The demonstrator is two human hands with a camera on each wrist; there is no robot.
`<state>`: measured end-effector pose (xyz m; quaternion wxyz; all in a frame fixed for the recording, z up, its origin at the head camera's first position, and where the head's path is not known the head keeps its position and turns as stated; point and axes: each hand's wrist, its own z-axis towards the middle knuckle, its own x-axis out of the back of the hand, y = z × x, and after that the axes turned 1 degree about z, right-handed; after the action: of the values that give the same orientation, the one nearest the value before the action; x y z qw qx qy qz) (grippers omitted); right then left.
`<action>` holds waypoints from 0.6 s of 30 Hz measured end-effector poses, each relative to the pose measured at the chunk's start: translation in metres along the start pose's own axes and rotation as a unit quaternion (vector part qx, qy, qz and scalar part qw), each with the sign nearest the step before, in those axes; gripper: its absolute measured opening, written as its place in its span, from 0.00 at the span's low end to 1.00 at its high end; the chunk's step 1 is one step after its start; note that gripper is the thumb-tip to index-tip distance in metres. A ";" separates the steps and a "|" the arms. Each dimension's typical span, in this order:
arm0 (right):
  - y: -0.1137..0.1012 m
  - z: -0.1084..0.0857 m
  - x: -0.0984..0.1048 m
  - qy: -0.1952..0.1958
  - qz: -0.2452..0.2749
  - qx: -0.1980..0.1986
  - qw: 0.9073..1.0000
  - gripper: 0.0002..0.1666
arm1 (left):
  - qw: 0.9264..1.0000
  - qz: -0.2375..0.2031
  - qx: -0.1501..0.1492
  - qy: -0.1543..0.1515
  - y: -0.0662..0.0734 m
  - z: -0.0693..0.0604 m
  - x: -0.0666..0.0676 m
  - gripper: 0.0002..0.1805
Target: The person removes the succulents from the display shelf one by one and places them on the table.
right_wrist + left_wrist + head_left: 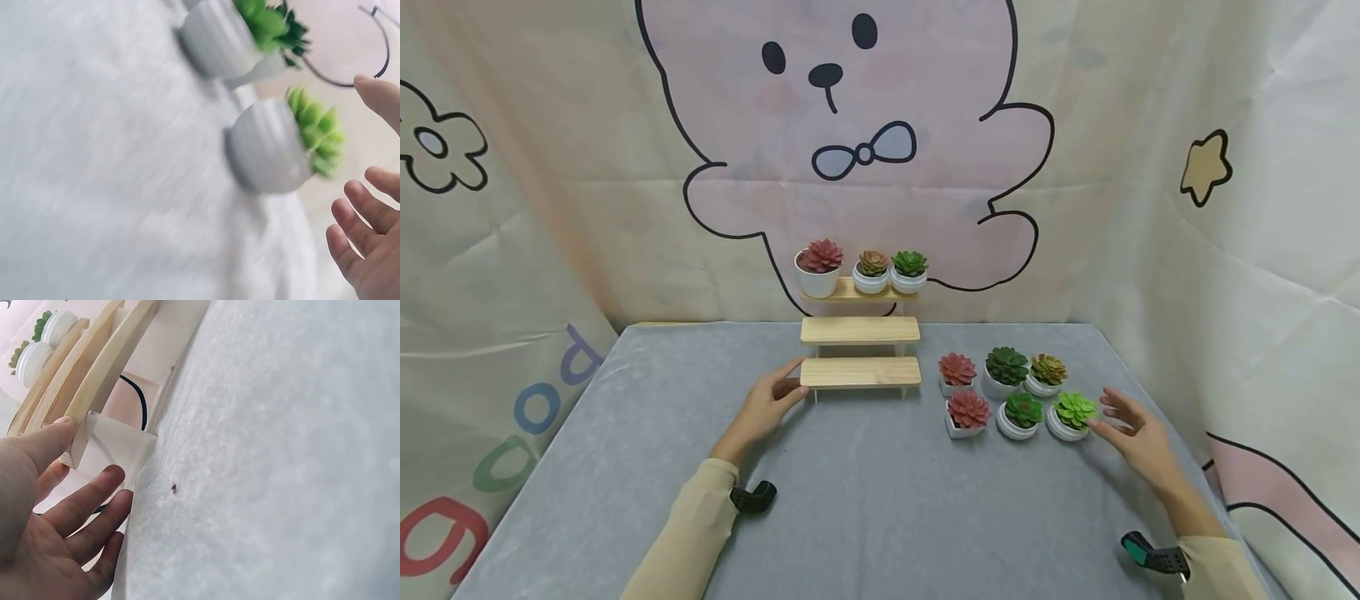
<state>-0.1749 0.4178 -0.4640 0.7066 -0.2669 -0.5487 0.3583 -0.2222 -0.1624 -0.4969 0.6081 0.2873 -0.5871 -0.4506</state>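
Observation:
A three-step wooden stand (861,373) holds three potted succulents on its top step. My left hand (762,410) is at the left end of the lowest step; in the left wrist view, the thumb and index finger of that hand (62,512) pinch the end of the board (103,369), the other fingers spread loosely. Beside a light green succulent (1074,410) in a round white pot, my right hand (1138,442) has its fingers apart and holds nothing. The right wrist view shows a gap between this hand (375,231) and the pot (269,147).
Right of the stand, several other potted succulents form two rows, among them a red one (967,410), a green one (1023,410) and a dark green one (1007,367). A grey cloth (850,517) covers the table. Behind it hangs a printed curtain (1097,208).

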 end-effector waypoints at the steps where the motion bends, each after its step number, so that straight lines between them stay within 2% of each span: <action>1: -0.004 0.001 0.001 0.006 0.001 0.006 1.000 0.38 | 1.000 -0.001 0.000 0.000 0.000 0.000 0.000 0.33; 10: -0.045 0.020 -0.006 0.034 0.020 0.046 0.998 0.34 | 1.000 0.002 0.002 0.001 0.000 -0.001 0.000 0.33; 18: -0.069 0.040 -0.022 0.017 0.039 0.072 0.996 0.34 | 1.000 0.014 0.005 -0.002 0.001 0.000 0.001 0.34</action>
<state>-0.2023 0.3584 -0.4132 0.7190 -0.2425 -0.4981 0.4196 -0.2219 -0.1629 -0.4959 0.6113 0.2814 -0.5946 -0.4399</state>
